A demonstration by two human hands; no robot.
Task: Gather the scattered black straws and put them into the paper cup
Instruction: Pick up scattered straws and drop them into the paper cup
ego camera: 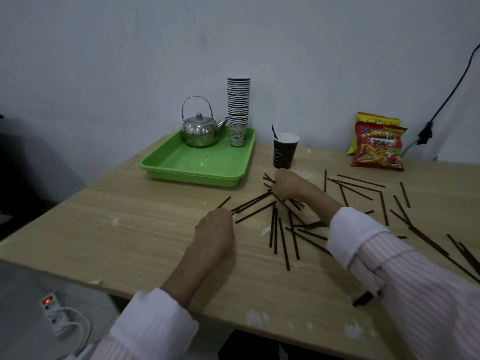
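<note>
Several black straws (283,237) lie scattered over the wooden table (130,229), from its middle out to the right edge. A dark paper cup (283,153) with a white inside stands upright behind them, one straw leaning in it. My right hand (288,184) is just in front of the cup, fingers curled round a bunch of straws. My left hand (215,227) lies nearer me, fingers curled at the end of one straw that runs from under it toward the far right; the grip itself is hidden.
A green tray (192,165) at the back holds a steel kettle (201,128) and a tall stack of paper cups (238,110). Two snack bags (378,146) stand at the back right. A power strip (52,307) lies on the floor to the left.
</note>
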